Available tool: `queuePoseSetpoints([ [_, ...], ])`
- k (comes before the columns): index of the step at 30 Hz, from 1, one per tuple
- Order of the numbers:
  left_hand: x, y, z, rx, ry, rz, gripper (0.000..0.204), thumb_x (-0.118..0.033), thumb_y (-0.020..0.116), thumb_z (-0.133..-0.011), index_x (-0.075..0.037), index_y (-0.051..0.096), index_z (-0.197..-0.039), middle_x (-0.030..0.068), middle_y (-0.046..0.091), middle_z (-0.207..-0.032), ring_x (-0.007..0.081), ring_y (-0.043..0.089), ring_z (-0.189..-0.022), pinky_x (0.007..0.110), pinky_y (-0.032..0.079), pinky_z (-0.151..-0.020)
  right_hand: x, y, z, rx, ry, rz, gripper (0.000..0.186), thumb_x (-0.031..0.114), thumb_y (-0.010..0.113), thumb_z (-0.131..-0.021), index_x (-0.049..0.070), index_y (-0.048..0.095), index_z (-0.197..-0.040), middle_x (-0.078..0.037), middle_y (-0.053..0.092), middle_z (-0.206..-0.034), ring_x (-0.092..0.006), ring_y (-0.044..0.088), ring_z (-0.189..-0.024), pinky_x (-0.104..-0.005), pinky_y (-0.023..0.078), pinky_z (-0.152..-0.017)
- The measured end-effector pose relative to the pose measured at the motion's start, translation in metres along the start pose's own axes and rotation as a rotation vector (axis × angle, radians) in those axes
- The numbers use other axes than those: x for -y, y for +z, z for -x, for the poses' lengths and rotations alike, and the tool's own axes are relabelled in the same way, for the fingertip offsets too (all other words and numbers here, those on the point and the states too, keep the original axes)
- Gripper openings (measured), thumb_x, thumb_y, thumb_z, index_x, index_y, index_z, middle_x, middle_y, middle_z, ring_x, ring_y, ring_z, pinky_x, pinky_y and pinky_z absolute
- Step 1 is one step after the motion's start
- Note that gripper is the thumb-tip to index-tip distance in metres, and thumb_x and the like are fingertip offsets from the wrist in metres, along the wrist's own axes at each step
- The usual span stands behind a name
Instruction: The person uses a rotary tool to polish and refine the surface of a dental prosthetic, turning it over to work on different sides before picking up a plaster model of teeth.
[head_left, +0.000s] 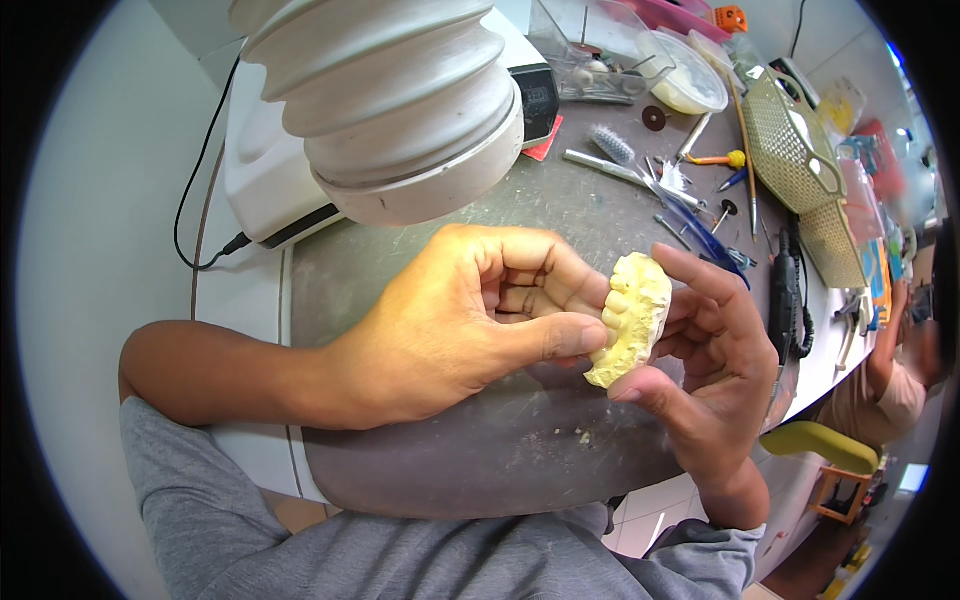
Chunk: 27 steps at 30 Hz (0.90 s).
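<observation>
A pale yellow plaster dental model, with a row of teeth along its left side, is held up between my two hands above the grey work surface. My left hand pinches its left edge, thumb pressed near the teeth and fingers curled behind. From the other side my right hand grips the model, thumb at its lower end and index finger by its upper end. The remaining right fingers are bent behind it, partly hidden.
A ribbed white suction hose hangs over the far left, by a white machine. Tools, a bristle brush and a white tub lie at the far right, near a beige basket. A black handpiece stands right. Another person sits beyond.
</observation>
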<state>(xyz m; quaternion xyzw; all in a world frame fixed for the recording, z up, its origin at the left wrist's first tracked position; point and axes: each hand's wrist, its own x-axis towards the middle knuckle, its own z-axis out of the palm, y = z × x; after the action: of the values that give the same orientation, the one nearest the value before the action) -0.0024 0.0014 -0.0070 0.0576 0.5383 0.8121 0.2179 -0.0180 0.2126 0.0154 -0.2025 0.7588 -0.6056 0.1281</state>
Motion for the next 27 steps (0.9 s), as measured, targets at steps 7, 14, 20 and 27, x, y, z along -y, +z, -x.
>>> queuePoseSetpoints([
  [7, -0.001, 0.001, 0.000, -0.016, 0.003, -0.018, 0.023, -0.003, 0.067, -0.085, 0.003, 0.058, -0.106, 0.0099, 0.065, -0.098, 0.0118, 0.063, -0.087, 0.025, 0.054, -0.079, -0.001, -0.003, 0.001, 0.027, -0.052, 0.052, 0.078, 0.022, 0.084, -0.069, -0.004, 0.043, -0.130, -0.008, 0.062, -0.101, -0.0130, 0.063, -0.092, -0.0235, 0.051, -0.079],
  [14, -0.009, 0.014, 0.005, -0.095, 0.011, -0.147, 0.024, -0.002, 0.069, -0.083, 0.002, 0.057, -0.103, 0.0084, 0.064, -0.097, 0.0117, 0.062, -0.092, 0.026, 0.051, -0.083, -0.003, -0.006, -0.002, 0.087, -0.175, 0.084, 0.062, 0.002, 0.075, -0.075, 0.001, 0.046, -0.130, -0.015, 0.062, -0.105, -0.0207, 0.066, -0.092, -0.0316, 0.057, -0.078],
  [20, -0.003, 0.026, 0.003, -0.151, 0.111, -0.272, 0.019, 0.000, 0.066, -0.085, 0.002, 0.059, -0.103, 0.0064, 0.064, -0.099, 0.0096, 0.061, -0.091, 0.024, 0.049, -0.084, -0.004, -0.016, 0.004, 0.100, -0.127, 0.047, 0.055, 0.005, 0.071, -0.079, 0.002, 0.045, -0.126, -0.016, 0.062, -0.102, -0.0241, 0.067, -0.090, -0.0323, 0.058, -0.075],
  [27, -0.013, 0.028, -0.004, -0.222, 0.225, -0.526, 0.026, -0.006, 0.063, -0.088, 0.001, 0.058, -0.112, 0.0044, 0.061, -0.092, 0.0088, 0.057, -0.085, 0.023, 0.047, -0.080, 0.002, -0.050, 0.018, 0.076, -0.220, 0.553, 0.057, 0.013, 0.073, -0.078, 0.004, 0.044, -0.126, -0.017, 0.058, -0.104, -0.0247, 0.066, -0.075, -0.0313, 0.055, -0.063],
])
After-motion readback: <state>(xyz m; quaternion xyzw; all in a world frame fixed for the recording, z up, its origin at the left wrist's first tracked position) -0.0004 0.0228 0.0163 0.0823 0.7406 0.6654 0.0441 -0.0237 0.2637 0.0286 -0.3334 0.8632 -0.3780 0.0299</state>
